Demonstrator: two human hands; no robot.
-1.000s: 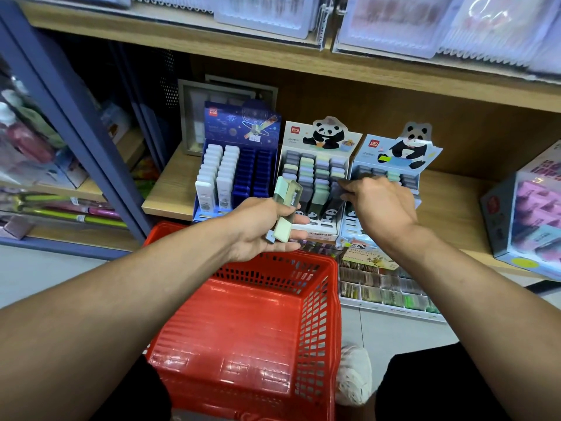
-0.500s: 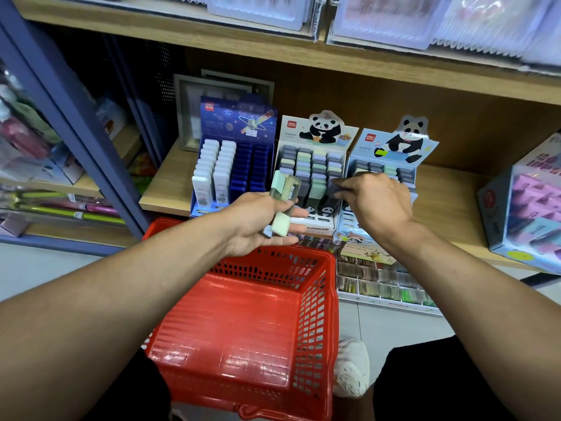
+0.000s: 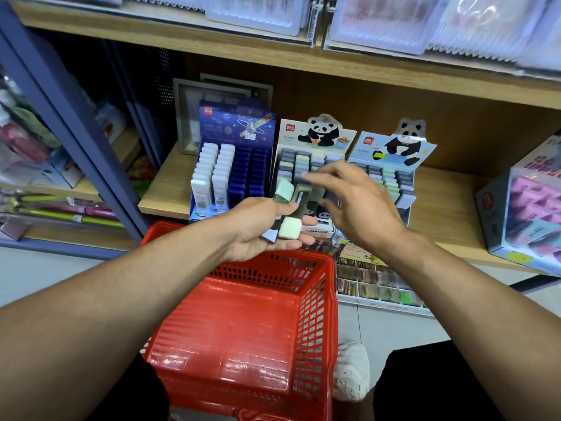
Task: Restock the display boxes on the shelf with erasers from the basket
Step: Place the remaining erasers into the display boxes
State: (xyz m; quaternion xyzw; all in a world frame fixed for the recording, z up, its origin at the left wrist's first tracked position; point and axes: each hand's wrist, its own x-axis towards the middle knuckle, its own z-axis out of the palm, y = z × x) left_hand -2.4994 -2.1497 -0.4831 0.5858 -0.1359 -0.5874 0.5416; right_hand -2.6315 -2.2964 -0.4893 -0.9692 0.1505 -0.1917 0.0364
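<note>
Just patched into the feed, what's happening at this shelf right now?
A person is restocking eraser boxes. The left hand holds a small bunch of erasers above the red basket. The right hand, fingers spread, reaches toward that bunch in front of the middle panda display box. Whether it grips one is unclear.

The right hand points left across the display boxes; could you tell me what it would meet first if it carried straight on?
Most likely the erasers held in the left hand: the right hand's fingertips already reach just above them. Depth is unclear, so it might pass over them.
</note>
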